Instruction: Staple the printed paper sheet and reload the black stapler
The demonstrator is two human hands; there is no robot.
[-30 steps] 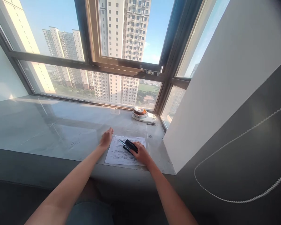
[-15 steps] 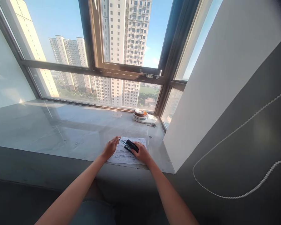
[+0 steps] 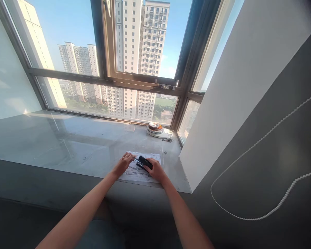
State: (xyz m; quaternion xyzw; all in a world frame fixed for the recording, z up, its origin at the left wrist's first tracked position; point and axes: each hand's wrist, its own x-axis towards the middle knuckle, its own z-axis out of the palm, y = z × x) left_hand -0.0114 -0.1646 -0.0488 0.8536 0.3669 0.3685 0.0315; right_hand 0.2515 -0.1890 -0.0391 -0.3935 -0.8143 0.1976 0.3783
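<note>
A black stapler [image 3: 145, 162] lies slantwise over printed sheets of paper [image 3: 138, 175] near the sill's front edge. My right hand [image 3: 156, 168] is wrapped round its rear, right end. From the opposite end a thin metal rail sticks out to the left. At the tip of that rail, the fingers of my left hand [image 3: 124, 164] are pinched together. Whatever they hold is too small to make out. Beyond the paper's right corner, small grey strips [image 3: 165, 153] rest on the stone, perhaps staples.
A stack of round dishes or lids [image 3: 154, 130] stands by the window corner, with dark keys or a small chain [image 3: 167, 140] before it. A window frame [image 3: 145, 83] closes off the back. A white wall [image 3: 217, 103] rises at right, beside a hanging beaded cord [image 3: 259, 218].
My left fingers have come down and right, from just above the rail to its tip, covering its end. My right hand keeps its hold on the stapler. The view has shifted slightly.
</note>
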